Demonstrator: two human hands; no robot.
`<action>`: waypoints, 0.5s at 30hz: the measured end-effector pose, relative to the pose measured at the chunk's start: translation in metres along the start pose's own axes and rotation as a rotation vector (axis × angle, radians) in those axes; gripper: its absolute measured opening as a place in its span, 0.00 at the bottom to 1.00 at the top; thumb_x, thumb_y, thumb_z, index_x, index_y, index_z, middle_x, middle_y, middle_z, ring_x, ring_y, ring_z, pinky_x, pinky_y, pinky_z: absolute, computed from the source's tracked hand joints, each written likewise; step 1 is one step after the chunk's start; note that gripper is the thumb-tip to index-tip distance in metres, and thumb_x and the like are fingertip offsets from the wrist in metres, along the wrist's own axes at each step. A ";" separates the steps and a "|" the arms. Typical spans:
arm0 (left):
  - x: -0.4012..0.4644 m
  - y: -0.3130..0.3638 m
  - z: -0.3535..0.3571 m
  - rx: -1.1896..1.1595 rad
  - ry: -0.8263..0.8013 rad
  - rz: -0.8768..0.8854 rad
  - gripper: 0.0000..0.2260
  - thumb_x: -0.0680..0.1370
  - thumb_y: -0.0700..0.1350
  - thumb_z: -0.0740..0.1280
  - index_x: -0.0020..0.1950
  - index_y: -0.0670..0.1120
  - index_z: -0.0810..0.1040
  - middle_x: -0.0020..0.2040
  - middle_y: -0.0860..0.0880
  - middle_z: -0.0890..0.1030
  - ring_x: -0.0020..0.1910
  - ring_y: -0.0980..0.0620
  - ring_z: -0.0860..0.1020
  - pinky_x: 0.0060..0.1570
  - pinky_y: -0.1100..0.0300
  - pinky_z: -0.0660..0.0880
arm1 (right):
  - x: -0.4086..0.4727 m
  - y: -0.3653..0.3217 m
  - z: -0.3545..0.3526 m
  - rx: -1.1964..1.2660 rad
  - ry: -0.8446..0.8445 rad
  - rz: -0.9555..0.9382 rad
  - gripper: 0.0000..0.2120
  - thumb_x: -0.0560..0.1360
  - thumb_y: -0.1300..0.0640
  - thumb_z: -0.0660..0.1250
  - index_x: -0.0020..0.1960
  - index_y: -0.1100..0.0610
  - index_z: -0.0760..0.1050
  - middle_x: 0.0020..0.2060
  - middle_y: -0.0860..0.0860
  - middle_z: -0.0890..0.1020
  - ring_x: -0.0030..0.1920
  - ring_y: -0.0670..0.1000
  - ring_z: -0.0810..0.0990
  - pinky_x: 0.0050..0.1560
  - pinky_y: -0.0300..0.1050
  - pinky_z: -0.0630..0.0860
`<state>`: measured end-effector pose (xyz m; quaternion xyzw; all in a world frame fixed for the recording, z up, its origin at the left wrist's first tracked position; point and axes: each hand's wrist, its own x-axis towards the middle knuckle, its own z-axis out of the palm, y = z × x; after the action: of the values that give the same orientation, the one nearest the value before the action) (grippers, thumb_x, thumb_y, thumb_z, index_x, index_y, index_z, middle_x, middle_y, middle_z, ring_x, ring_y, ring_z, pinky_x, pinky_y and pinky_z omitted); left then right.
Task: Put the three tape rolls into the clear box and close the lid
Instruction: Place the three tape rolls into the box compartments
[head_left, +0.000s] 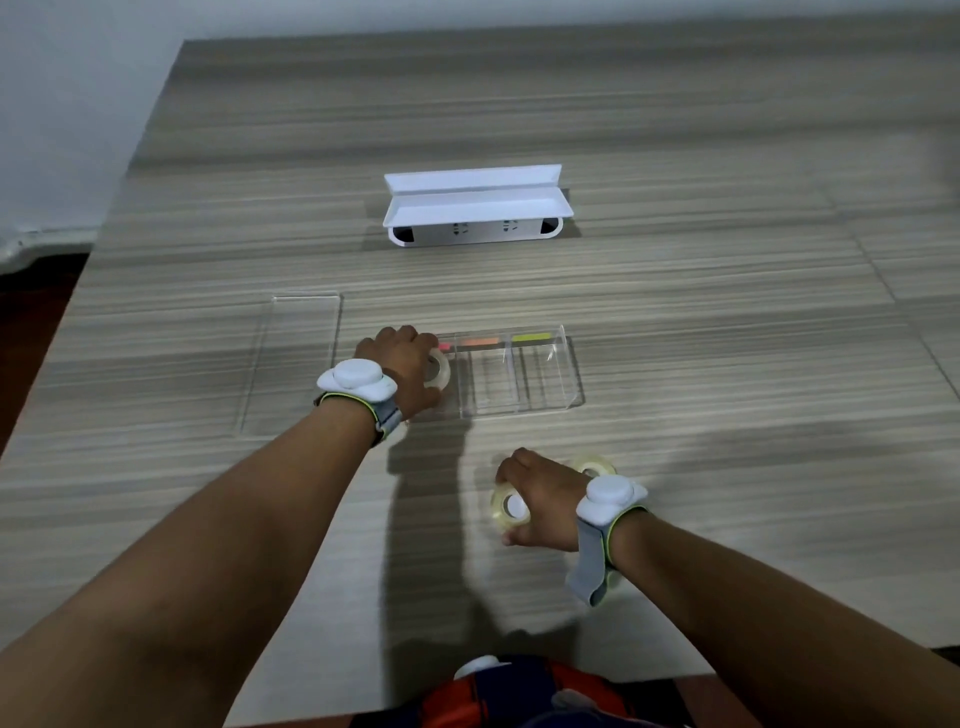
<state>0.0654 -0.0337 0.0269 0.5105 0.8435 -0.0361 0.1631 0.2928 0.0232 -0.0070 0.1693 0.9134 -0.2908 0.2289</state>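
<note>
1. Tape roll (438, 368) number one sits in the left hand (402, 364), whose fingers are curled around it at the left end of the clear box (540, 374). The roll's open hole faces up and toward the camera. Whether it already rests inside the left compartment or is held just above it cannot be told.
2. Clear box: a long transparent tray lying with its long axis running left to right, in the middle of the wooden table (675, 312). Thin dividers split it into compartments side by side. The middle and right compartments hold no roll. Along its far wall sit coloured strips (498, 340): pink, orange and yellow-green.
3. Lid (296, 358): a clear flat panel lying on the table to the left of the box, its long axis running near to far. It is off the box.
4. Right hand (540, 506): nearer to the camera and right of centre, fingers closed on a second tape roll (506, 506), which is tipped so that its hole faces left and toward the camera.
5. Third tape roll (592, 465): lying on the table just beyond the right hand, partly hidden by the wrist.
6. Both wrists carry white wrist devices (358, 382) on grey straps.
7. White socket unit (475, 208): stands far behind the box, well apart, its long axis also left to right.
</note>
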 end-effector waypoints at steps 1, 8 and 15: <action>0.003 -0.001 0.000 0.029 -0.016 0.007 0.29 0.71 0.56 0.67 0.70 0.50 0.67 0.64 0.45 0.73 0.63 0.41 0.70 0.59 0.50 0.67 | 0.001 0.000 -0.001 -0.006 -0.005 -0.006 0.32 0.68 0.46 0.71 0.65 0.57 0.64 0.62 0.54 0.68 0.60 0.56 0.71 0.55 0.46 0.69; 0.019 0.000 0.004 0.236 -0.074 0.110 0.24 0.72 0.56 0.65 0.66 0.49 0.71 0.60 0.46 0.77 0.62 0.42 0.69 0.58 0.52 0.65 | 0.004 0.002 -0.004 -0.017 -0.022 -0.024 0.31 0.67 0.45 0.71 0.64 0.56 0.65 0.61 0.53 0.69 0.59 0.55 0.71 0.51 0.44 0.68; 0.027 0.000 0.009 0.312 -0.155 0.134 0.22 0.72 0.56 0.67 0.63 0.49 0.73 0.59 0.48 0.78 0.61 0.44 0.69 0.59 0.51 0.62 | 0.004 0.002 -0.006 -0.019 -0.016 -0.032 0.32 0.67 0.44 0.72 0.64 0.56 0.65 0.61 0.53 0.69 0.59 0.55 0.71 0.49 0.43 0.66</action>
<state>0.0561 -0.0125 0.0094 0.5804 0.7767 -0.1948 0.1481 0.2880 0.0287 -0.0058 0.1502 0.9169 -0.2872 0.2331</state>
